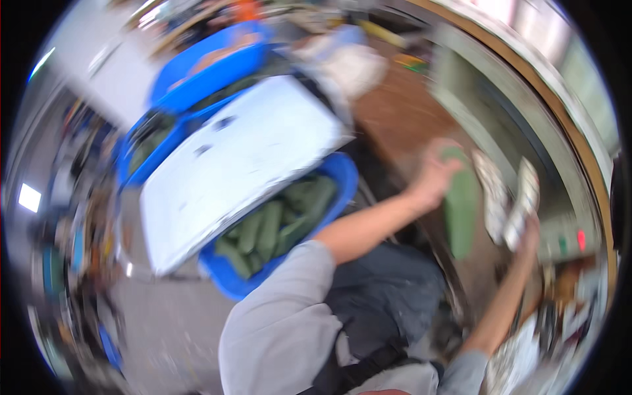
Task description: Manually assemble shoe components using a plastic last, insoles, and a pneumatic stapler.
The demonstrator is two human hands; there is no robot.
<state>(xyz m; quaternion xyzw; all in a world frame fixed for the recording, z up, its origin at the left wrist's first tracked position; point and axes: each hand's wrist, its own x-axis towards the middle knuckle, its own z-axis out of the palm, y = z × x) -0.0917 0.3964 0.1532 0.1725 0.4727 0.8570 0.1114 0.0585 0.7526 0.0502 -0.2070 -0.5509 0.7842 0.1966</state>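
My left hand (pixel 436 176) is closed at the upper end of a long green foot-shaped piece (pixel 462 214), which hangs upright. Its outline resembles a shoe last, but motion blur hides the detail. On the right, my right hand (pixel 526 236) grips the lower end of a whitish, dark-speckled foot-shaped piece (pixel 525 197). A second whitish piece (pixel 490 194) stands close beside it, between the two hands; whether my right hand touches it I cannot tell. Several more green pieces (pixel 268 227) lie in a blue tub (pixel 343 172) left of my left forearm.
A white board (pixel 243 155) lies tilted partly over the tub. More blue tubs (pixel 210 62) stand behind it. A brown tabletop (pixel 401 105) stretches ahead, beside a pale machine housing (pixel 474 79) with a red light (pixel 581 239). Cluttered shelves (pixel 79 217) line the left.
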